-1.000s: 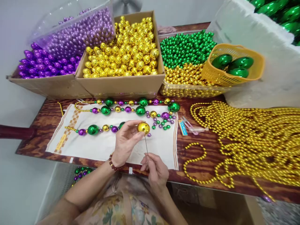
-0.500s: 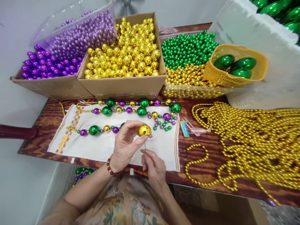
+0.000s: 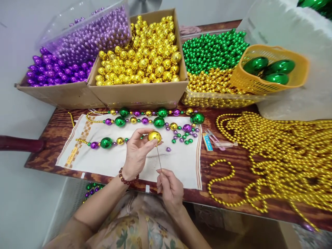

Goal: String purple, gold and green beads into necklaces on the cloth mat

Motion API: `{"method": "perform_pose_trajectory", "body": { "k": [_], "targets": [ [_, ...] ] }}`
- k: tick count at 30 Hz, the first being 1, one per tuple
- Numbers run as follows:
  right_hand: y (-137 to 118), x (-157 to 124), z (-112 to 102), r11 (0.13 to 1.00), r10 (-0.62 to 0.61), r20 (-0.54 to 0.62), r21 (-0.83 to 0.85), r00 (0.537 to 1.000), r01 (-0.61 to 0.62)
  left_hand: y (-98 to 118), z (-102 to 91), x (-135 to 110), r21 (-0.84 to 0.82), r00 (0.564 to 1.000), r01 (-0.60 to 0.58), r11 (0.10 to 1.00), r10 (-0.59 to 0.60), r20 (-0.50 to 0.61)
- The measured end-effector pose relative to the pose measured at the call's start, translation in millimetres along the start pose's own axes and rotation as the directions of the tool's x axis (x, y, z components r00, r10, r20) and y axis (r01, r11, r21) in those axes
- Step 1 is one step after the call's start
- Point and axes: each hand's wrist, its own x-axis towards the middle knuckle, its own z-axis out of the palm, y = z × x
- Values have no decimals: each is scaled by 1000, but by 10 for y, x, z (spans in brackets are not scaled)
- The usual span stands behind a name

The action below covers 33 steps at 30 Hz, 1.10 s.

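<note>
My left hand pinches a shiny gold bead between thumb and fingers above a white cloth. Below and to the right, my right hand is closed on the lower end of a long thin needle. The needle's upper end meets the underside of the bead; whether it passes through is hidden. Behind my left hand lies a bead strand of purple, green and gold. A longer strand is doubled across the cloth's far edge. Loose small purple and green beads sit near its right end.
Along the back stand a box of purple beads, a box of gold beads, a tub of small green and gold beads and a yellow basket. Scissors lie right of the cloth, near heaped gold bead chains.
My left hand has drawn the gold bead slightly left and up, away from my right hand. More of the needle now shows between them. The camera view has shifted a little.
</note>
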Motion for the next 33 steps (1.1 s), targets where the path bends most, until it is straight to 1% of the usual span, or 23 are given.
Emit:
{"method": "perform_pose_trajectory", "body": {
  "k": [3,5,9,11,13,15,17,19,21,22,24,25,27,28,29,30,31,32,33],
  "targets": [
    [-19,16,18,1000,18,-15,10,1000,-18,-39,0,-42,26,999,-19,999,18,30],
    [-34,34,24,1000,15,-4,5,1000,-15,-65,-9,-73,54,998,-45,998,43,45],
    [-23,48,26,999,-43,50,-13,998,44,-77,-30,-100,102,993,-101,990,94,67],
    [0,46,28,999,-44,32,-14,999,44,-66,-30,-105,136,983,-177,975,167,78],
    [20,46,30,1000,-17,-9,-6,1000,17,-58,-25,-120,195,961,-272,942,257,97],
    [26,57,28,1000,-3,-37,7,999,3,-66,-24,-154,244,943,-329,912,302,143],
    [10,84,20,1000,-17,-32,8,999,17,-93,-35,-207,254,942,-321,912,280,184],
    [-20,127,9,1000,-14,-20,12,1000,14,-130,-61,-266,251,958,-265,931,223,183],
    [-46,176,-7,998,34,-25,50,999,-33,-165,-104,-306,297,971,-189,936,132,201],
    [-50,196,-22,994,68,-40,86,997,-64,-180,-134,-310,344,969,-155,926,75,236],
    [-32,211,-78,977,139,-81,172,987,-123,-208,-210,-266,447,952,-116,887,-30,306],
    [-9,199,-121,966,170,-103,213,980,-145,-225,-253,-216,495,948,-116,861,-52,313],
    [56,134,-233,946,227,-156,270,961,-180,-281,-332,-71,609,962,-146,780,-33,273],
    [94,83,-294,938,251,-180,287,951,-193,-321,-359,11,688,963,-179,703,-16,267],
    [131,25,-354,932,270,-201,301,941,-203,-371,-373,89,772,954,-233,591,-14,298],
    [166,-37,-408,927,284,-219,313,933,-209,-429,-372,156,842,934,-302,446,-38,356],
    [198,-96,-453,922,295,-228,321,928,-215,-493,-356,206,877,902,-383,289,-89,423],
    [226,-151,-488,920,302,-229,325,926,-220,-559,-326,239,874,862,-465,144,-152,484],
    [252,-197,-511,920,303,-224,322,926,-223,-625,-286,255,845,823,-534,28,-211,527]
  ]
}}
